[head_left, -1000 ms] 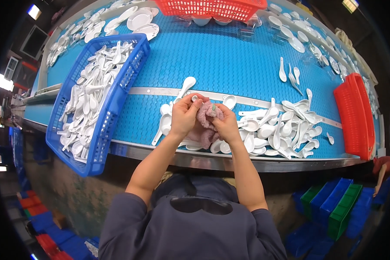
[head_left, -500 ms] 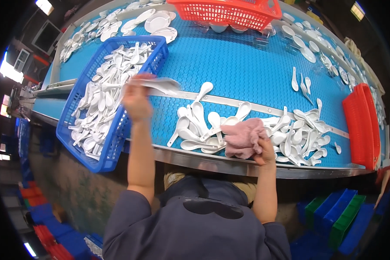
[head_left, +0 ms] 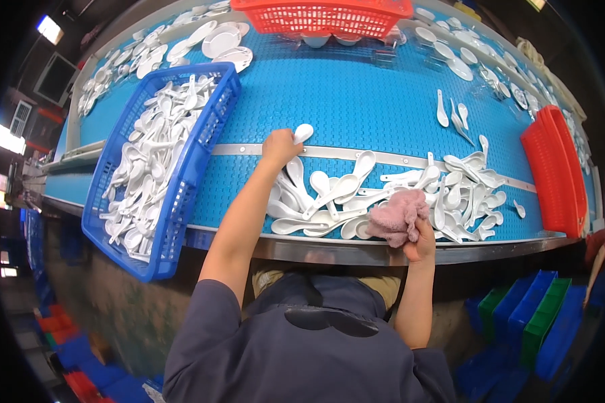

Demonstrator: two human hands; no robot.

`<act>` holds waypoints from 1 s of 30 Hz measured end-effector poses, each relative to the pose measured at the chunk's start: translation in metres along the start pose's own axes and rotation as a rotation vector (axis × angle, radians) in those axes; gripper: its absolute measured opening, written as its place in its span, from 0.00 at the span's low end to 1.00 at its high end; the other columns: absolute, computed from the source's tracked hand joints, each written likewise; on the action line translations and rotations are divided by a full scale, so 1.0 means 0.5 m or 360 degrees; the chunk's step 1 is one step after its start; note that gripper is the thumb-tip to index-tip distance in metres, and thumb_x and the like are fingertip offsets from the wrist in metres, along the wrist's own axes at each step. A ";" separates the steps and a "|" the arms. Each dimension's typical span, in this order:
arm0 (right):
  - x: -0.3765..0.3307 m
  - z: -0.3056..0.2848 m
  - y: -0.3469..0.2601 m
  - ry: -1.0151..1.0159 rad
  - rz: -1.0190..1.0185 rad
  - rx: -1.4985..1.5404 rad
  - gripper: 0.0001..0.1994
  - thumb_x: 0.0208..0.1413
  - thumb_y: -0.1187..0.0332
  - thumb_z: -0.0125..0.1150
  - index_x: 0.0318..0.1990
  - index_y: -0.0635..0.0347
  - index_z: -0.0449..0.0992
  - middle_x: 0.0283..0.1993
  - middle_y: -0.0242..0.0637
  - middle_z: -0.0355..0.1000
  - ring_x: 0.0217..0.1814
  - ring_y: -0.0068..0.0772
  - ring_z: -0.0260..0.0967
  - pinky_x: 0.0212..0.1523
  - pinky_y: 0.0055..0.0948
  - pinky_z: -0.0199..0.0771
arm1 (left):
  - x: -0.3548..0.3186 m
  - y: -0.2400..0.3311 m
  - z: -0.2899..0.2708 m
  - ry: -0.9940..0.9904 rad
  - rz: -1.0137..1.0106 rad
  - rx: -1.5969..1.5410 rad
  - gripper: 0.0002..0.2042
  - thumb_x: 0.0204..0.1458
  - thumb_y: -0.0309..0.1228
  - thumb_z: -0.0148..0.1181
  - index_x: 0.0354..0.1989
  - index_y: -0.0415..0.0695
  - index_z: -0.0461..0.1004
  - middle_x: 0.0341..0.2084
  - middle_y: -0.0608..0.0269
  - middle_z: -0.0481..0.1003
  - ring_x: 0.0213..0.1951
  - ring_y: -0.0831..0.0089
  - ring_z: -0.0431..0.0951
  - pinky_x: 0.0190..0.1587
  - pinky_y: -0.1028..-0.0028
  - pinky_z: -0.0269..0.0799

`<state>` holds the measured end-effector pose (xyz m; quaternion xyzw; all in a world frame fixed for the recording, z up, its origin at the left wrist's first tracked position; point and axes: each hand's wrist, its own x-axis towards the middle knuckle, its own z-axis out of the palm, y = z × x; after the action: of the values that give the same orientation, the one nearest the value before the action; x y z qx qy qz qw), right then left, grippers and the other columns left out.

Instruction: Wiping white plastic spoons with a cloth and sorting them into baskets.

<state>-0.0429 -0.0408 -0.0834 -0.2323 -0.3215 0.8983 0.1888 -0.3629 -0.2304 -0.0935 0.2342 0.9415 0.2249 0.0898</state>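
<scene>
My left hand is closed around the handle of a white soup spoon, whose bowl sticks out past the fingers on the right. In my right hand is a bunched pink cloth, held over the table's near edge. Between and around my hands lies a loose pile of white spoons, with a second heap right of the cloth. The blue basket on the left is filled with many more white spoons.
A red basket stands at the far side. Another red basket is at the right edge. White plates and small dishes lie along the back. A few separate spoons rest on the blue textured surface. A metal strip crosses it.
My left hand has moved right, from beside the blue basket with blurred white spoons in it, to the single spoon on the pile. The cloth stays in my right hand. The view has shifted slightly.
</scene>
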 end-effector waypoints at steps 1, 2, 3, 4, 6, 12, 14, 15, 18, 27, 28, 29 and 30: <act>-0.010 -0.007 -0.005 0.0018 -0.0010 0.0025 0.20 0.52 0.71 0.50 0.54 0.61 0.60 0.49 0.40 0.65 0.51 0.38 0.64 0.51 0.39 0.66 | 0.012 0.003 -0.005 -0.0080 -0.0039 -0.0024 0.18 0.39 0.39 0.61 0.36 0.39 0.75 0.33 0.50 0.75 0.32 0.58 0.76 0.38 0.65 0.70; -0.018 -0.022 -0.006 0.0025 -0.0025 0.0037 0.20 0.52 0.71 0.50 0.54 0.61 0.60 0.49 0.40 0.65 0.51 0.38 0.64 0.51 0.39 0.66 | 0.021 0.004 -0.012 -0.0159 -0.0082 -0.0045 0.18 0.39 0.39 0.59 0.35 0.40 0.75 0.32 0.51 0.75 0.29 0.60 0.76 0.36 0.66 0.71; -0.022 -0.040 -0.004 0.0026 0.0017 0.0162 0.20 0.53 0.70 0.49 0.54 0.62 0.59 0.50 0.41 0.65 0.52 0.39 0.63 0.52 0.40 0.65 | 0.023 0.000 -0.023 -0.0189 -0.0163 -0.0374 0.15 0.43 0.35 0.55 0.36 0.38 0.74 0.28 0.53 0.75 0.25 0.65 0.75 0.32 0.68 0.72; -0.026 -0.051 -0.002 0.0022 0.0061 0.0290 0.20 0.53 0.70 0.49 0.54 0.62 0.59 0.50 0.41 0.64 0.53 0.40 0.63 0.53 0.41 0.65 | 0.023 -0.006 -0.028 -0.0189 -0.0152 -0.0359 0.15 0.43 0.35 0.55 0.36 0.38 0.74 0.28 0.53 0.75 0.25 0.65 0.75 0.32 0.68 0.72; -0.022 -0.065 0.002 0.0051 0.0132 0.0420 0.21 0.53 0.69 0.49 0.54 0.63 0.58 0.50 0.41 0.64 0.54 0.41 0.62 0.54 0.43 0.63 | 0.014 -0.020 -0.035 -0.0351 -0.0394 -0.1573 0.12 0.48 0.32 0.51 0.35 0.35 0.73 0.26 0.56 0.74 0.24 0.70 0.74 0.29 0.71 0.73; -0.001 -0.088 0.010 0.0039 0.0109 0.0302 0.15 0.52 0.73 0.49 0.48 0.63 0.64 0.34 0.35 0.69 0.31 0.24 0.68 0.36 0.21 0.70 | -0.058 0.012 -0.117 -0.0455 -0.0501 -0.1903 0.11 0.52 0.29 0.48 0.41 0.37 0.68 0.21 0.67 0.65 0.19 0.80 0.67 0.22 0.78 0.66; -0.003 -0.071 0.009 0.0054 0.0104 0.0269 0.13 0.51 0.75 0.49 0.46 0.63 0.65 0.30 0.33 0.69 0.25 0.20 0.65 0.30 0.16 0.67 | -0.085 0.013 -0.136 -0.0454 -0.0367 -0.1830 0.07 0.52 0.29 0.49 0.37 0.41 0.69 0.20 0.69 0.64 0.15 0.86 0.61 0.15 0.83 0.56; -0.006 -0.065 0.008 0.0081 0.0081 0.0233 0.12 0.50 0.76 0.50 0.44 0.62 0.66 0.25 0.31 0.68 0.19 0.16 0.61 0.24 0.11 0.64 | -0.103 0.028 -0.141 -0.0349 -0.0353 -0.1883 0.04 0.52 0.31 0.52 0.32 0.45 0.68 0.16 0.72 0.62 0.12 0.89 0.55 0.12 0.85 0.47; -0.011 -0.066 -0.001 -0.0093 0.0060 0.0089 0.13 0.51 0.73 0.50 0.46 0.59 0.65 0.25 0.26 0.67 0.23 0.16 0.64 0.33 0.18 0.68 | -0.103 -0.040 -0.149 0.0223 -0.0366 -0.1549 0.09 0.53 0.39 0.53 0.26 0.48 0.70 0.10 0.75 0.58 0.12 0.85 0.58 0.13 0.81 0.52; -0.001 -0.062 0.012 -0.0062 0.0026 0.0490 0.19 0.50 0.75 0.49 0.52 0.63 0.61 0.46 0.38 0.66 0.49 0.35 0.65 0.52 0.35 0.65 | -0.094 -0.306 -0.360 0.1615 -0.0590 0.0346 0.30 0.51 0.47 0.50 0.54 0.32 0.57 0.49 0.42 0.63 0.52 0.55 0.64 0.55 0.62 0.55; -0.002 -0.050 0.006 -0.0055 0.0027 0.0490 0.19 0.50 0.75 0.49 0.52 0.63 0.61 0.46 0.38 0.66 0.49 0.35 0.65 0.52 0.35 0.65 | -0.099 -0.280 -0.339 0.1564 -0.0225 0.0524 0.31 0.51 0.45 0.50 0.56 0.33 0.55 0.52 0.42 0.62 0.53 0.56 0.63 0.55 0.63 0.57; -0.002 -0.040 0.001 -0.0062 0.0023 0.0446 0.19 0.51 0.75 0.49 0.52 0.63 0.61 0.47 0.39 0.66 0.49 0.35 0.65 0.52 0.35 0.65 | -0.091 -0.254 -0.273 0.1280 0.0094 -0.0227 0.21 0.49 0.37 0.56 0.47 0.36 0.65 0.39 0.50 0.72 0.41 0.60 0.71 0.45 0.67 0.66; -0.003 -0.050 -0.001 -0.0026 -0.0004 0.0389 0.19 0.51 0.75 0.49 0.52 0.63 0.60 0.47 0.39 0.66 0.49 0.35 0.65 0.52 0.35 0.65 | -0.117 -0.026 -0.228 0.0696 -0.0103 -0.0238 0.15 0.46 0.28 0.57 0.44 0.41 0.69 0.34 0.57 0.74 0.35 0.66 0.74 0.38 0.73 0.70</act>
<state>-0.0280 -0.0288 -0.1000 -0.1997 -0.2115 0.9325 0.2143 -0.3485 -0.3122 0.0046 0.1423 0.9264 0.3364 -0.0920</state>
